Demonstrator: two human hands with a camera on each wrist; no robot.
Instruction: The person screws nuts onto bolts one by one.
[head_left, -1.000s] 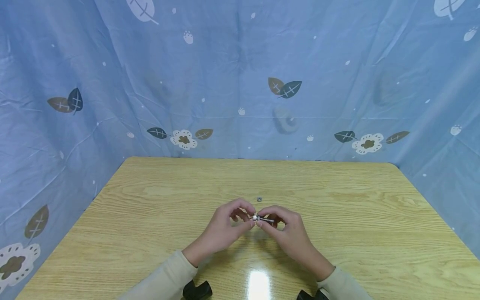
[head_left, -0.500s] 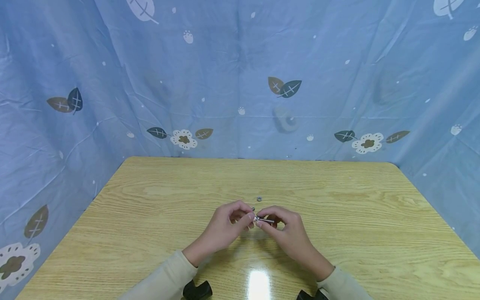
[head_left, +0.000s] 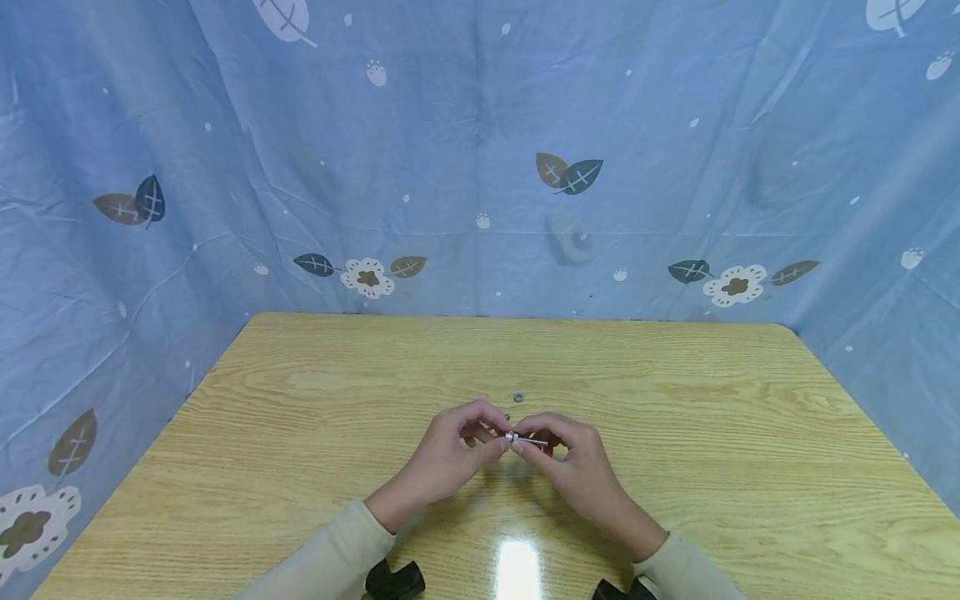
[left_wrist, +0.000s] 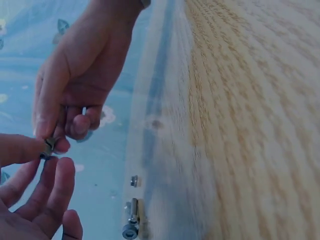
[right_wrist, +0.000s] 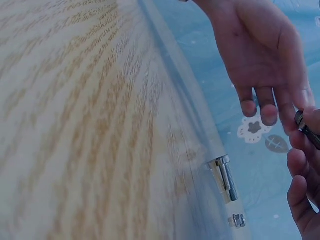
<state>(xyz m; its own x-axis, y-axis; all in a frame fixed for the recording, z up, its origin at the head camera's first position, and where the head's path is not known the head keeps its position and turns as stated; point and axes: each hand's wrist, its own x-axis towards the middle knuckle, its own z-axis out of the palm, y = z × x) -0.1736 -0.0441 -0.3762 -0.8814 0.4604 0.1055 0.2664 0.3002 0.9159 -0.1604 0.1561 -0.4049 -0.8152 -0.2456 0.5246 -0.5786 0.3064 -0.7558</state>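
A small metal bolt point(head_left: 533, 440) is held level between both hands, its shaft pointing right in the head view. At its left end is a thicker shiny part, dark and round in the right wrist view, where the bolt point(right_wrist: 308, 131) shows near the right edge. The left hand point(head_left: 448, 450) pinches that thick end between thumb and fingers. My right hand point(head_left: 576, 462) grips the bolt just beside it. Fingertips hide much of the piece; I cannot tell whether the thick end is a head or a nut.
A hex nut point(head_left: 518, 397) lies on the wooden table point(head_left: 337, 367) beyond the hands. Nearer is a second bolt point(right_wrist: 227, 177), partly hidden by the left fingers in the head view. Black objects point(head_left: 395, 581) sit at the bottom edge. A blue patterned curtain point(head_left: 480, 125) surrounds the table.
The left thumb and fingers shift slightly on the thick end, covering it and then uncovering it again. The second bolt's end shows now behind the left fingers. The right hand stays in place.
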